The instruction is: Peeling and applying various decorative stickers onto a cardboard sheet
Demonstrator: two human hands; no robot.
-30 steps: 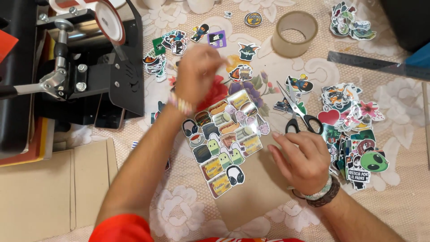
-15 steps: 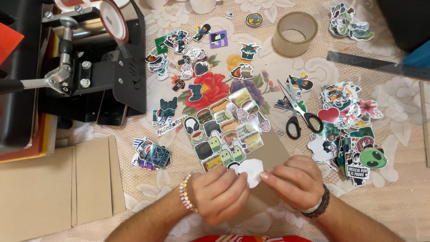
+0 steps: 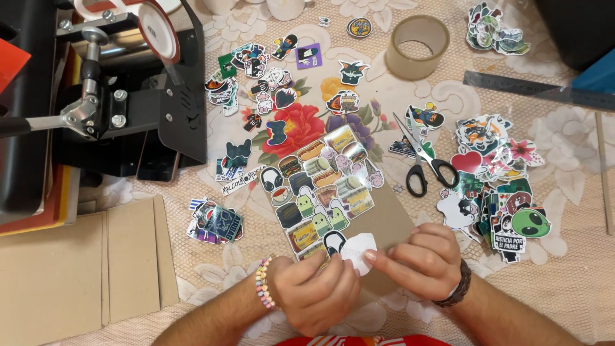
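Both my hands pinch a small white-backed sticker point(image 3: 359, 250) at the near edge of a brown cardboard sheet point(image 3: 384, 221). My left hand point(image 3: 317, 291), with a bead bracelet on the wrist, grips its left side. My right hand point(image 3: 426, 259), with a dark woven band on the wrist, holds its right side. The upper left part of the cardboard is covered with several colourful stickers point(image 3: 320, 186) set close together. The sticker's printed face is turned away from me.
Black-handled scissors point(image 3: 423, 157) lie right of the cardboard. Loose sticker piles point(image 3: 496, 179) sit right and far centre point(image 3: 256, 70). A tape roll point(image 3: 418, 46), a metal ruler point(image 3: 538, 90), a black press machine point(image 3: 96, 109) at left, and cardboard pieces point(image 3: 83, 269).
My left hand came back from the far stickers to the near edge. Both hands now pinch the white-backed sticker, which sits a little closer to me than half a second ago.
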